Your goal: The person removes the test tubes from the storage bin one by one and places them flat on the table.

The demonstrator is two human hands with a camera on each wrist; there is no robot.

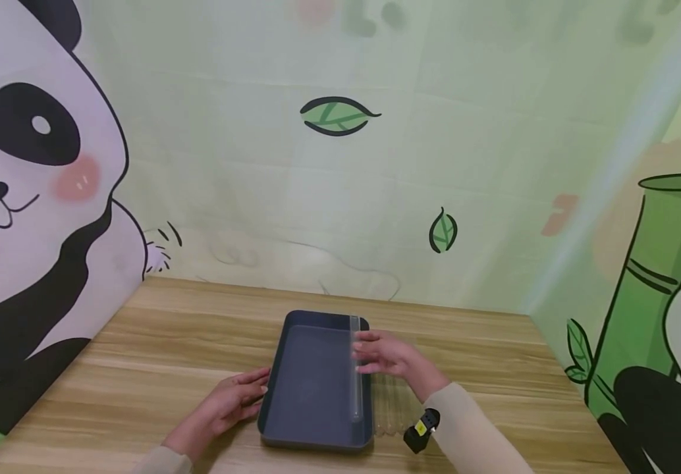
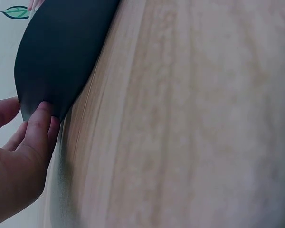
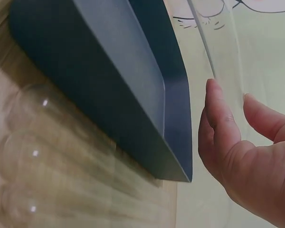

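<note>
A dark blue rectangular tray (image 1: 311, 382) sits on the wooden table. My left hand (image 1: 230, 401) is at its left side, fingertips touching the outer wall and the thumb by the rim, as the left wrist view shows. With thumb and fingers my right hand (image 1: 384, 353) pinches a clear test tube (image 1: 355, 388). The tube lies lengthwise along the tray's right side and overlaps its inside in the head view. In the right wrist view the tube (image 3: 223, 38) shows above the tray's rim, between thumb and fingertips.
Several more clear tubes (image 1: 392, 401) lie side by side on the table (image 1: 198, 329), along the tray's right wall, rounded ends toward me. A small black device (image 1: 421, 431) with a yellow label is at the right sleeve. A printed cloth (image 1: 228, 164) stands behind the table.
</note>
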